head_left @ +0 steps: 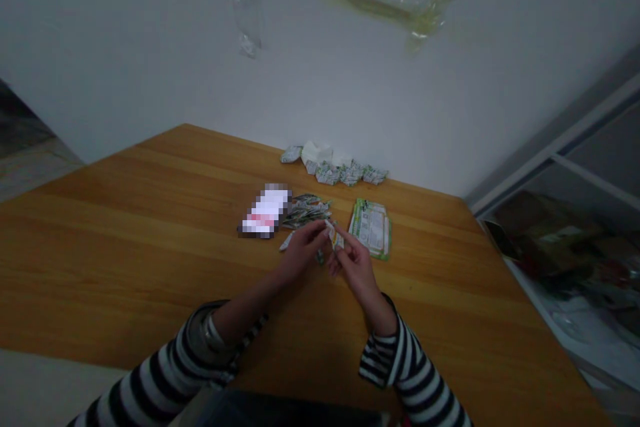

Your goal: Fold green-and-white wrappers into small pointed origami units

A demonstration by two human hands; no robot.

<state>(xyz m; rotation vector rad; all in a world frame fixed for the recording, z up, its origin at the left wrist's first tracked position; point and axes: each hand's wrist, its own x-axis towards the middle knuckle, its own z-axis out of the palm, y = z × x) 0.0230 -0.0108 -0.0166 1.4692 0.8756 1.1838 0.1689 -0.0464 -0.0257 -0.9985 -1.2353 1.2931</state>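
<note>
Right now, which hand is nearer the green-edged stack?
Right. The right hand is beside the lower-left side of the green-edged stack; the left hand is farther off to its left.

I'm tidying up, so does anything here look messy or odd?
A crumpled strip of clear plastic hangs down the wall, which looks untidy. On the wooden table, printed papers beside the phone lie in a loose, jumbled heap, unlike the stacked green-edged sheets to the right. I see no spill.

Smooth wood tabletop (125,227) — matt cloth sleeves (165,370) — glossy plastic tape (248,13), matt wall (150,47), papery-looking packet (336,238)
</note>
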